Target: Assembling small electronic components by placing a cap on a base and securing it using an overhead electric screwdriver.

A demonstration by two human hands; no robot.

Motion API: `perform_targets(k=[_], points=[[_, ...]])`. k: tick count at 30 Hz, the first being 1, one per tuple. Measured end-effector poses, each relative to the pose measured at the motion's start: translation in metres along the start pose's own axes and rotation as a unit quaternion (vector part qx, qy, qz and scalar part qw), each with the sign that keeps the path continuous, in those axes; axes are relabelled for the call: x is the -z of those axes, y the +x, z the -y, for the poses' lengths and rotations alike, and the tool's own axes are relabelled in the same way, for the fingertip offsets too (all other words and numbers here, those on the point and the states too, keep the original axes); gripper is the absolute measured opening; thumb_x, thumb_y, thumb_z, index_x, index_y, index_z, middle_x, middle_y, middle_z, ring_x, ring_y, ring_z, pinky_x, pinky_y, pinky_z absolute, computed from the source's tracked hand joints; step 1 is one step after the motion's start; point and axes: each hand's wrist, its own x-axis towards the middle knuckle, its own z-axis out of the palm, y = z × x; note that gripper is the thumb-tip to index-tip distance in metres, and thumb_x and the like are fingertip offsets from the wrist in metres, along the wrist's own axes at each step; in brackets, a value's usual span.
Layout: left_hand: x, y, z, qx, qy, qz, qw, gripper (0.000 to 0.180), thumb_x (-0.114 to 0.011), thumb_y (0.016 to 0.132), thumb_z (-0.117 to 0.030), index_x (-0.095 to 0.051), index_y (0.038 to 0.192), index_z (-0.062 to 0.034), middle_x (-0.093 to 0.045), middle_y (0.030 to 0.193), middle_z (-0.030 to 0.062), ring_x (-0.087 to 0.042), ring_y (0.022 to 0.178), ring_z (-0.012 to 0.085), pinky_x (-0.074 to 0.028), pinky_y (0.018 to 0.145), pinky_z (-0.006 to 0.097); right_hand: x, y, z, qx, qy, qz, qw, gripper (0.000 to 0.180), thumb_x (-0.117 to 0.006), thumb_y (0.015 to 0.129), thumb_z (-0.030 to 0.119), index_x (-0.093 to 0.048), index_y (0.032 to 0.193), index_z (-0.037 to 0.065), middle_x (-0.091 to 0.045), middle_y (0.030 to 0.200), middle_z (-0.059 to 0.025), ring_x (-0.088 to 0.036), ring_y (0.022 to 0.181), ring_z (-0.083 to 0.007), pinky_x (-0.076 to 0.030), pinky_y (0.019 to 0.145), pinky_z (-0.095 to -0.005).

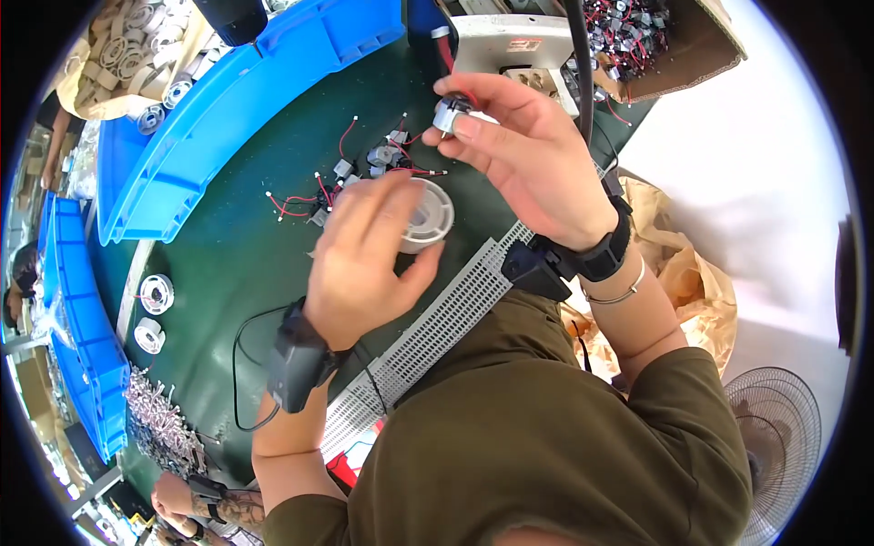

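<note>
My left hand [360, 255] grips a white round plastic housing [439, 218] between thumb and fingers, low over the green work surface [218, 264]. Part of the housing's rim is covered by the fingers. Higher and to the right, my right hand [537, 150] pinches a small silver motor [446, 116] with red wires. Its thin shaft points downward. Just beyond my left hand lies a loose cluster of small motors [381, 156] with red and black leads.
Blue plastic bins [196, 136] curve along the far left, beside a bag of white rings [127, 50]. Two white housings [157, 294] and a motor heap [168, 423] lie left. A carton [701, 55] holds more motors. A fan [774, 446] and a co-worker's hand [173, 496] are near.
</note>
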Motion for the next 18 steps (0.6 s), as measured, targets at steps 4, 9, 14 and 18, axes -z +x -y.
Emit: perform_targets(k=[4,9,14,18], points=[[-0.004,-0.006,0.011,0.048,-0.049,-0.029,0.997,0.055,-0.076,0.065,-0.005,-0.053,0.114,0.0025,-0.057,0.110,0.0176,-0.058,0.099,0.0344,-0.049,0.084,0.039,0.002,0.000,0.004,-0.007,-0.141,0.040,0.989,0.034,-0.060,0.086,-0.001,-0.051,0.119,-0.002,-0.060,0.102,-0.0072,-0.060,0.087,-0.0116,-0.049,0.078,-0.0241],[-0.017,-0.010,0.012,0.031,-0.027,-0.061,0.997,0.056,-0.078,0.066,-0.006,-0.052,0.115,0.0039,-0.053,0.114,0.0184,-0.059,0.098,0.0327,-0.049,0.084,0.036,0.011,0.006,-0.005,-0.012,-0.285,0.128,0.950,0.030,-0.065,0.081,-0.002,-0.057,0.110,-0.001,-0.060,0.098,-0.0045,-0.057,0.088,-0.0084,-0.048,0.080,-0.0237],[-0.004,-0.005,0.004,0.044,-0.057,-0.017,0.997,0.063,-0.079,0.065,-0.008,-0.049,0.119,0.0022,-0.053,0.113,0.0176,-0.057,0.099,0.0345,-0.048,0.084,0.038,0.005,0.003,-0.001,0.063,-0.458,0.187,0.867,0.027,-0.065,0.077,-0.006,-0.057,0.103,-0.002,-0.056,0.094,-0.0060,-0.059,0.084,-0.0107,-0.054,0.075,-0.0265],[-0.007,-0.013,0.015,0.142,-0.122,0.024,0.982,0.075,-0.080,0.065,-0.015,-0.042,0.127,0.0023,-0.049,0.122,0.0215,-0.053,0.109,0.0361,-0.044,0.090,0.040,0.003,0.003,0.003,0.040,-0.419,0.171,0.891,0.028,-0.065,0.077,-0.007,-0.057,0.104,-0.002,-0.055,0.096,-0.0059,-0.059,0.081,-0.0098,-0.054,0.076,-0.0260]])
